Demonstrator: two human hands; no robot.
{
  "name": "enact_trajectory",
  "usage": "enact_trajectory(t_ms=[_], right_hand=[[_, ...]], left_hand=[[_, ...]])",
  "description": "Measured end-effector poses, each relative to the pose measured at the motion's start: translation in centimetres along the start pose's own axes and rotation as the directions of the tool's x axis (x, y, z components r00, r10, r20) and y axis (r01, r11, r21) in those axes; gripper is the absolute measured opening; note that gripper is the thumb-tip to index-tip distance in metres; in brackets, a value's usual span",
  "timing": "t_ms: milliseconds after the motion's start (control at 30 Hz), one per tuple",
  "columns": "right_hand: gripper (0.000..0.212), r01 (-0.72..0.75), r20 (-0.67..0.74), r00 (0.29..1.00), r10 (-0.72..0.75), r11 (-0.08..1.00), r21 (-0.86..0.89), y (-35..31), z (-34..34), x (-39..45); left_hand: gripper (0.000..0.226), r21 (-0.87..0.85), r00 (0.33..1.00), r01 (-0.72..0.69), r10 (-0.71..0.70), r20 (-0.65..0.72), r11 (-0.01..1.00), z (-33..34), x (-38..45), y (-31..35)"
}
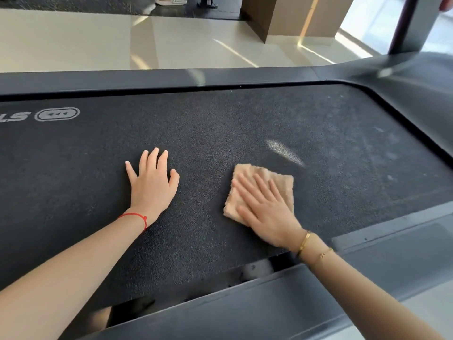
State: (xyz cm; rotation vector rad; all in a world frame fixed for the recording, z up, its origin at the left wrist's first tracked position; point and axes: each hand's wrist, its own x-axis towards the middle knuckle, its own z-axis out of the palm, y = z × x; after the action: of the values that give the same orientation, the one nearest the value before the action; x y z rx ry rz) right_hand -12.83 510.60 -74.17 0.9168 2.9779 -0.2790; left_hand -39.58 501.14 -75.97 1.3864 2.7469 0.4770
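While my right hand [267, 217] pressed the cloth [284, 185] flat to wipe the belt [220, 123], fingers straight, my left hand [153, 185] lay spread at nine o'clock, probably bracing me.

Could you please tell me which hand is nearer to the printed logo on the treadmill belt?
Left. The left hand rests flat on the belt, below and right of the logo. The right hand presses the cloth farther right.
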Motion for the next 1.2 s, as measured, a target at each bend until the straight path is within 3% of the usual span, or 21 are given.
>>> enact_trajectory(t_ms=[100,167,233,367,467,600,733,800,1033,1100,1200], right_hand=[[0.059,0.147,0.041,0.988,-0.147,0.989,0.005,-2.5,0.4,-2.2],[0.058,0.166,0.048,0.985,-0.167,0.986,0.028,-2.4,0.3,-3.3],[0.058,0.095,0.038,0.995,-0.096,0.995,0.025,-0.8,-0.2,-3.8],[0.057,-0.212,0.017,0.977,0.213,0.977,-0.009,4.0,-1.4,-3.1],[0.056,-0.294,-0.002,0.956,0.295,0.955,0.032,4.4,-1.6,-2.5],[0.058,-0.058,0.019,0.998,0.058,0.998,-0.021,1.7,-0.6,-3.3],[0.057,0.129,0.029,0.991,-0.13,0.991,0.031,2.9,-0.5,-3.1],[0.056,0.118,0.008,0.993,-0.119,0.993,0.027,5.6,-0.9,-2.0],[0.055,-0.139,-0.02,0.99,0.14,0.989,0.045,13.7,-3.0,8.0],[0.056,-0.068,-0.024,0.997,0.069,0.997,0.048,12.8,-2.6,8.7],[0.056,0.184,-0.017,0.983,-0.184,0.983,0.018,10.7,-1.8,7.1]], left_hand=[[0.052,-0.046,1.0,-0.004,0.004,0.003,0.999,-0.2,0.0,1.5],[0.052,-0.059,0.999,-0.051,0.052,0.014,0.997,-0.2,-0.1,3.2],[0.052,-0.076,0.994,-0.1,0.102,0.025,0.992,-0.1,-0.2,4.8],[0.053,-0.112,0.985,-0.162,0.168,0.049,0.98,0.3,0.0,7.3],[0.053,-0.105,0.98,-0.182,0.189,0.059,0.978,0.7,0.1,8.7],[0.054,-0.115,0.988,-0.142,0.147,0.038,0.983,1.5,0.7,10.2],[0.054,-0.099,0.997,-0.072,0.075,0.031,0.993,2.6,1.3,10.9],[0.055,-0.074,0.998,-0.05,0.052,0.034,0.996,3.0,1.4,11.2],[0.057,0.006,1.0,-0.02,0.02,-0.005,1.0,4.1,1.4,11.5],[0.057,0.024,1.0,-0.012,0.013,-0.01,1.0,4.2,1.5,11.6],[0.057,0.037,1.0,-0.004,0.005,-0.025,0.999,4.2,1.4,11.6]])
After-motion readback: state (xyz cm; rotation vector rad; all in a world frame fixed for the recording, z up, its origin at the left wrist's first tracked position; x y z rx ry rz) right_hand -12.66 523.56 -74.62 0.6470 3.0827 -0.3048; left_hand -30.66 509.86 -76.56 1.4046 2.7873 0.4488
